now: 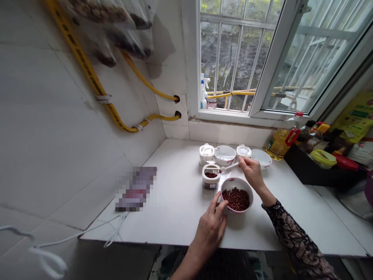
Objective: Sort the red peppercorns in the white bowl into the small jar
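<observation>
Now the right hand (252, 173) has its fingers clamped on a white spoon (230, 167), with the tip at an open jar (211, 175). The left hand (210, 233) has its fingers apart on a bowl (236, 182) of red beans (236, 199). Three jars and three bowls stand on the table (175, 210).

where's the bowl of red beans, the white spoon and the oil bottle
white bowl of red beans (234, 183), head view, on the inner wall near the rim
white spoon (230, 167), head view, on the handle
plastic bottle of yellow oil (278, 144), head view, on the oil-filled body
</observation>
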